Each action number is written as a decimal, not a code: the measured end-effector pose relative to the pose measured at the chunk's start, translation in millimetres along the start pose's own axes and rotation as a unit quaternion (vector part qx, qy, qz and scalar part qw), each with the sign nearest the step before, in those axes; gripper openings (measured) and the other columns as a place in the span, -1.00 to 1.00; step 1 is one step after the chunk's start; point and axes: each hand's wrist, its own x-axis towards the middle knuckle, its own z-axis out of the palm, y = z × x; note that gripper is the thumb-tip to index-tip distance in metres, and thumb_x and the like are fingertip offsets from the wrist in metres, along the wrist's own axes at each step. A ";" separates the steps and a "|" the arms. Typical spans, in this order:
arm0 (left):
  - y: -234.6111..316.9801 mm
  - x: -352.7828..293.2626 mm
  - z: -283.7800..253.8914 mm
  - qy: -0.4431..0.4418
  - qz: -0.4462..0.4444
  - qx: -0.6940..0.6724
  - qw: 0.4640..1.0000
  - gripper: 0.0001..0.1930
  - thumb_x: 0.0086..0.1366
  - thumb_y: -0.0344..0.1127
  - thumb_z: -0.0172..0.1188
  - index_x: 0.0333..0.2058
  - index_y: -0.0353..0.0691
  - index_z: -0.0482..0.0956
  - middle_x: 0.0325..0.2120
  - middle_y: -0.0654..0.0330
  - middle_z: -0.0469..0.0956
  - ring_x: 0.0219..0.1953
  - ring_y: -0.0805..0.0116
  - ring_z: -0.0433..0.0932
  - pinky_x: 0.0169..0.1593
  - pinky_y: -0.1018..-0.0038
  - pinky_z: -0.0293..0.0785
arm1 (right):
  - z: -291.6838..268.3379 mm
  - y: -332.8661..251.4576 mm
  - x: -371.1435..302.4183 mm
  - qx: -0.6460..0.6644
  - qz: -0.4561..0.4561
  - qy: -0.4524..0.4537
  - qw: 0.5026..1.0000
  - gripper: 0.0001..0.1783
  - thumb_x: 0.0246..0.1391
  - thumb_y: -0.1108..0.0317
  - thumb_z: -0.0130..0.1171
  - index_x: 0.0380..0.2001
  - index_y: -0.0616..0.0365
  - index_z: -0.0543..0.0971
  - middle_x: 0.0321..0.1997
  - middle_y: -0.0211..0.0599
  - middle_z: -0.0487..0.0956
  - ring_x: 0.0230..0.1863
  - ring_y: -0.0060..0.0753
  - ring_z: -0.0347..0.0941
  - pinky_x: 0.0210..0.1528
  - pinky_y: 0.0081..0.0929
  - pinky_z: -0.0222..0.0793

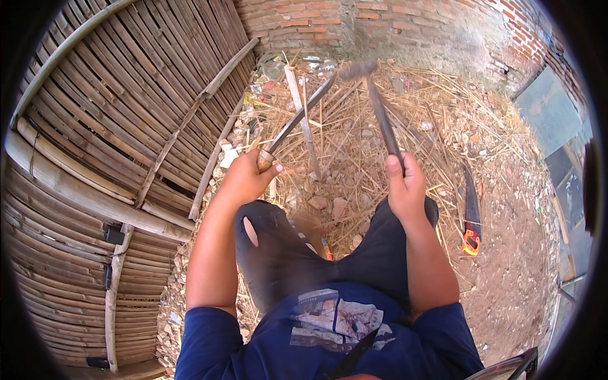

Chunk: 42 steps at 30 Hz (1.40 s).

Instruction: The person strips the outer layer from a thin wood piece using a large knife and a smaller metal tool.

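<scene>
My left hand (246, 180) is closed round the wooden handle of a machete (292, 121), whose dark blade slants up and away to the right. In my right hand (407, 189) is the dark handle of a hammer (382, 115). The hammer's head is raised close to the machete's tip; whether they touch I cannot tell. A pale split-bamboo stake (310, 142) stands nearly upright between my knees and the wall, and the blade crosses in front of it. Its lower end meets the rubble.
A handsaw (472, 212) with an orange handle lies on the ground to the right. Bamboo splinters and straw (437, 139) cover the stony ground. A bamboo slat wall (145, 82) rises on the left, a brick wall (418, 28) at the back. Grey-blue panels (550, 107) stand far right.
</scene>
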 end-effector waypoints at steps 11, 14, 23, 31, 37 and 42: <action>-0.9 0.0 4.0 0.004 0.016 0.012 1.000 -0.49 0.22 0.00 0.38 -0.23 -0.45 0.54 -0.51 -0.08 0.56 -0.42 0.10 0.53 -0.24 0.21 0.46 | 30.2 -13.8 24.5 -0.217 0.036 -0.110 0.969 -0.60 0.29 0.02 0.13 -0.24 0.20 0.56 -0.67 -0.14 0.50 -0.61 -0.14 0.51 -0.51 -0.21 0.34; -2.8 -0.9 5.2 -0.001 0.023 -0.007 1.000 -0.48 0.20 0.03 0.38 -0.34 -0.43 0.50 -0.51 -0.14 0.55 -0.41 -0.04 0.55 -0.24 0.15 0.47 | 34.5 -1.9 19.9 -0.179 0.056 -0.121 0.975 -0.55 0.28 -0.03 0.13 -0.25 0.22 0.58 -0.68 -0.18 0.48 -0.63 -0.20 0.46 -0.51 -0.21 0.32; -7.1 -1.9 12.9 0.007 0.017 -0.009 1.000 -0.46 0.19 0.06 0.38 -0.41 -0.42 0.48 -0.51 -0.18 0.55 -0.39 -0.14 0.56 -0.25 0.13 0.47 | 21.9 -28.2 14.0 0.064 0.067 -0.076 0.993 -0.60 0.36 0.04 0.09 -0.18 0.22 0.56 -0.58 -0.52 0.42 -0.54 -0.68 0.32 -0.47 -0.55 0.23; -3.2 -1.6 10.8 0.000 0.008 -0.013 1.000 -0.47 0.19 0.05 0.38 -0.40 -0.42 0.49 -0.49 -0.19 0.57 -0.37 -0.15 0.58 -0.23 0.13 0.48 | 17.6 -32.0 13.5 0.038 0.050 -0.092 0.994 -0.61 0.40 0.08 0.01 -0.16 0.24 0.55 -0.59 -0.43 0.42 -0.53 -0.64 0.31 -0.45 -0.52 0.25; -13.6 -4.1 18.2 0.017 0.025 -0.022 0.999 -0.48 0.20 0.03 0.38 -0.35 -0.44 0.50 -0.50 -0.17 0.56 -0.38 -0.11 0.57 -0.23 0.14 0.48 | 18.5 -38.6 14.4 0.014 0.001 -0.058 0.998 -0.58 0.39 0.06 0.02 -0.14 0.28 0.54 -0.60 -0.41 0.40 -0.55 -0.59 0.30 -0.45 -0.46 0.26; -15.0 -1.6 16.4 0.013 0.011 -0.006 1.000 -0.49 0.21 0.00 0.37 -0.27 -0.45 0.51 -0.48 -0.15 0.57 -0.39 -0.04 0.56 -0.22 0.18 0.46 | 32.2 -49.2 14.2 -0.094 -0.007 -0.059 0.994 -0.61 0.36 0.07 0.05 -0.10 0.22 0.54 -0.60 -0.16 0.51 -0.57 -0.19 0.49 -0.47 -0.31 0.34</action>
